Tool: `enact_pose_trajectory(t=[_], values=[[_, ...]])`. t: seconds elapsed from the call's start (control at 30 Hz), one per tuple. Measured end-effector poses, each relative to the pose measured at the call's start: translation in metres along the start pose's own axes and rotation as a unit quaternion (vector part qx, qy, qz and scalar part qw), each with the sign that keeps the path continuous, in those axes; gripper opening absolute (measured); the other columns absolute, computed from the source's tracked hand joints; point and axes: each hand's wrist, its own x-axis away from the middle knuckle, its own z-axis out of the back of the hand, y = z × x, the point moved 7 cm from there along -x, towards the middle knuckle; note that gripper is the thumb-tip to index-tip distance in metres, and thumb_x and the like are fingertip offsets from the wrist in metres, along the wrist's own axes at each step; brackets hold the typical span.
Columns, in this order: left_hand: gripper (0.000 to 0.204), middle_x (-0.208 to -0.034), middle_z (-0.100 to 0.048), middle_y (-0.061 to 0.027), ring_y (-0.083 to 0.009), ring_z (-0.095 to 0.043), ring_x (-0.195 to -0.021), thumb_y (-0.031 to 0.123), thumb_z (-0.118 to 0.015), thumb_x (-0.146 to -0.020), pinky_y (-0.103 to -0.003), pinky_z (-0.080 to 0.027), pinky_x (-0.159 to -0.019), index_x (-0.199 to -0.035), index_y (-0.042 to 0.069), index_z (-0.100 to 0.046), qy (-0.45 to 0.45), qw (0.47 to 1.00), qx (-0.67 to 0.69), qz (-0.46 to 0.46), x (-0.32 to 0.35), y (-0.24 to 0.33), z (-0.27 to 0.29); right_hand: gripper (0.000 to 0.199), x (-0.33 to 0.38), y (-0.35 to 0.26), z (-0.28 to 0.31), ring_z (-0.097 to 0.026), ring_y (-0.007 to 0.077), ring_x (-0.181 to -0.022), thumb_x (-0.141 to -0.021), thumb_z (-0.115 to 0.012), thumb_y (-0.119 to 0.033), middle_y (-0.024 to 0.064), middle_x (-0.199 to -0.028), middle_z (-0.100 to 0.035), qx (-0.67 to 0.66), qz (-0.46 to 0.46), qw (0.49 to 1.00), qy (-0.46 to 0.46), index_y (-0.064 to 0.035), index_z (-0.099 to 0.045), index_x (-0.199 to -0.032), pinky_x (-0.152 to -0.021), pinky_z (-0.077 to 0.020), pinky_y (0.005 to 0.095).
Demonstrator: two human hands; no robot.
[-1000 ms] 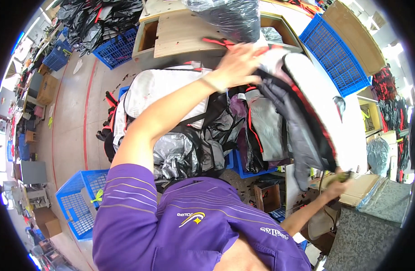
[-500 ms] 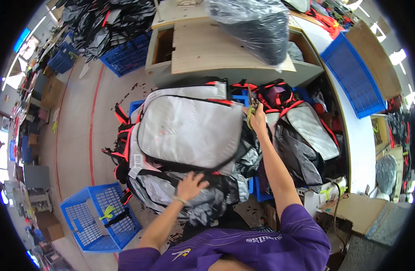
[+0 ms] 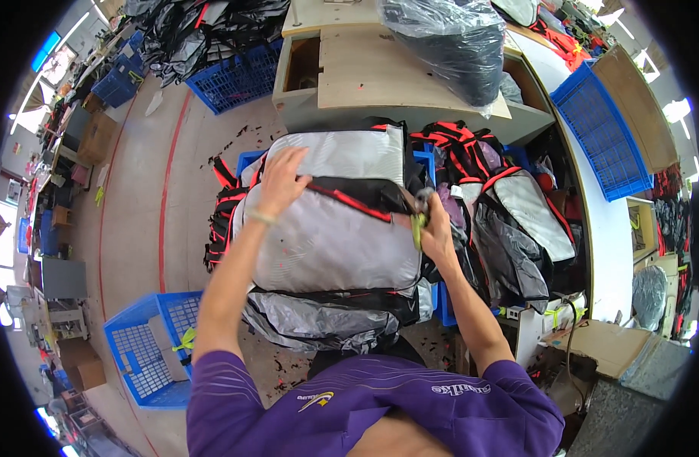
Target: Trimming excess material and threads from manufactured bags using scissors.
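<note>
A stack of grey-silver bags with black edges and red trim lies in front of me. My left hand point(image 3: 283, 183) is over the far part of the upper bag point(image 3: 327, 247), its fingers stretched out and somewhat blurred by motion. From near its thumb, a black and red edge point(image 3: 353, 202) slants across the bag toward the right. My right hand point(image 3: 438, 228) is closed around scissors point(image 3: 419, 222) with yellow-green on the handles, at the bag's right edge. Another silver bag point(image 3: 349, 156) lies just beyond, and a crumpled grey-black one point(image 3: 327, 320) nearer to me.
More red-trimmed bags point(image 3: 528, 202) are piled at the right. A wooden desk point(image 3: 403, 72) stands ahead with a plastic-wrapped dark bundle point(image 3: 456, 61) on it. Blue crates stand at the lower left point(image 3: 148, 358), far left point(image 3: 235, 80) and upper right point(image 3: 604, 126). Scraps litter the floor.
My left hand has moved from the bag's near edge to its far side. My right hand, with the scissors, has come slightly nearer. The upper bag's far edge now shows a dark, red-trimmed slant.
</note>
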Motion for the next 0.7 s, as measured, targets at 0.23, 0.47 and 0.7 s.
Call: enact_pose_trajectory(t=[0.23,0.47,0.7], values=[[0.039,-0.092,-0.069,-0.0125,-0.0147,-0.060,-0.084,0.029,-0.067,-0.087,-0.030,-0.047,-0.078,-0.112,0.000,-0.062,-0.529,0.819,0.225,0.002,0.035,0.045,-0.016,0.044,0.066,-0.020,0.080,-0.058,0.0192,-0.085,-0.054,-0.074,0.013,0.0078,-0.092,-0.057,-0.289,-0.107,0.946,0.105,-0.0065,-0.047,-0.082,-0.075,-0.0493,0.0314],[0.017,-0.063,-0.057,-0.0140,-0.0152,-0.050,-0.058,0.013,-0.068,-0.082,-0.031,-0.042,-0.056,-0.081,-0.004,-0.062,-0.257,0.934,0.245,0.044,0.008,0.172,0.168,0.041,0.071,-0.091,0.156,-0.063,0.0226,-0.077,-0.055,-0.069,0.014,0.0155,-0.088,-0.062,-0.376,-0.045,0.915,0.135,-0.0060,-0.046,-0.082,-0.068,-0.0536,0.0328],[0.050,-0.080,-0.055,-0.0114,-0.0275,-0.056,-0.061,0.013,-0.070,-0.080,-0.036,-0.045,-0.055,-0.128,0.016,-0.058,-0.137,0.978,0.033,-0.154,0.019,0.228,0.178,0.039,0.037,-0.053,0.145,-0.061,0.0162,-0.070,-0.057,-0.077,0.009,0.0040,-0.083,-0.058,-0.414,-0.121,0.896,0.110,-0.0073,-0.052,-0.083,-0.065,-0.0520,0.0289]])
